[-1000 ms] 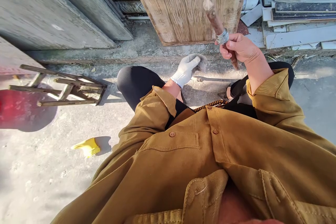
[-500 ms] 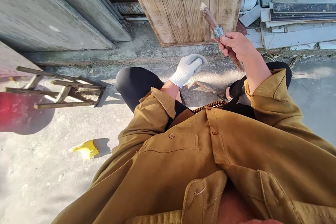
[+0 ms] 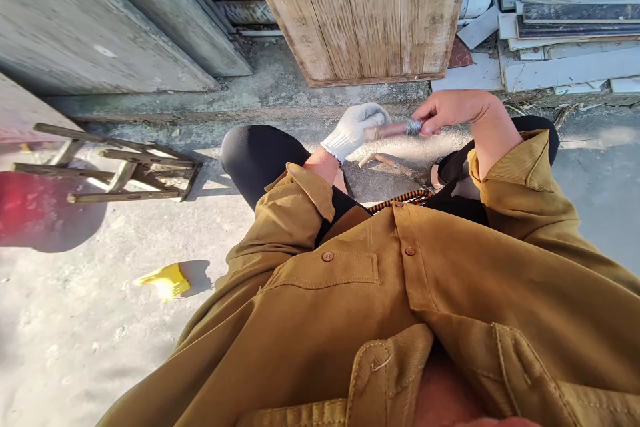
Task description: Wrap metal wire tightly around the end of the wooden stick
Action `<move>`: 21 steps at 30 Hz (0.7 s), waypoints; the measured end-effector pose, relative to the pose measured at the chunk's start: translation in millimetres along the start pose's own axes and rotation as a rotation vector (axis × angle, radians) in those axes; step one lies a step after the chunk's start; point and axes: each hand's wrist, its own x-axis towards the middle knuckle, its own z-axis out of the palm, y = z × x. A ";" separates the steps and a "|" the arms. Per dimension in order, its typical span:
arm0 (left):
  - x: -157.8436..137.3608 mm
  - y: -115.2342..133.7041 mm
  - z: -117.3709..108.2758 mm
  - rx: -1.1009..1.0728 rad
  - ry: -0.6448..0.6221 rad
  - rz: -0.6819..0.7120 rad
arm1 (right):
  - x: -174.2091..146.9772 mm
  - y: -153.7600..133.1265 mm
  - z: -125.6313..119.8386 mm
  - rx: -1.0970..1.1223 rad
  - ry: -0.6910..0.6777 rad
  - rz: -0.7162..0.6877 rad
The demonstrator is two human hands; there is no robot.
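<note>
My right hand [image 3: 453, 112] is bare and wrapped round a short wooden stick [image 3: 393, 131]. Thin metal wire [image 3: 413, 127] is wound in a thick band about the stick, just beside my fingers. The stick lies nearly level, blurred by motion, its free end pointing left at my other hand. My left hand [image 3: 354, 129], in a white knit glove, is closed close to that end; whatever its fingers hold is hidden, and I cannot tell whether the stick touches the glove. Below, between my feet, a forked piece of wood [image 3: 393, 161] rests on the concrete.
A wooden plank panel [image 3: 370, 20] leans ahead of me. White boards [image 3: 570, 70] and a white pipe [image 3: 477, 0] lie at the right. To the left are an overturned wooden stool [image 3: 125, 170], a red blurred object [image 3: 30, 207] and a yellow item [image 3: 167, 280] on the ground.
My right hand has swung the stick down and left, from a raised slant to nearly level beside the glove. My left hand stays in about the same place, closed.
</note>
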 end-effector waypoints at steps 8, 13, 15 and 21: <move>-6.8 9.8 5.5 0.085 -0.184 -0.076 | 13.8 20.2 1.3 0.062 0.502 0.166; -9.2 23.5 6.1 0.236 -0.228 -0.071 | 30.4 19.9 4.0 -0.520 0.399 0.530; -8.6 25.9 5.0 0.273 -0.222 -0.063 | 33.1 14.7 8.3 -0.598 0.231 0.597; -5.2 24.2 0.4 0.311 -0.198 -0.045 | 32.5 8.3 18.4 -0.402 -0.260 0.524</move>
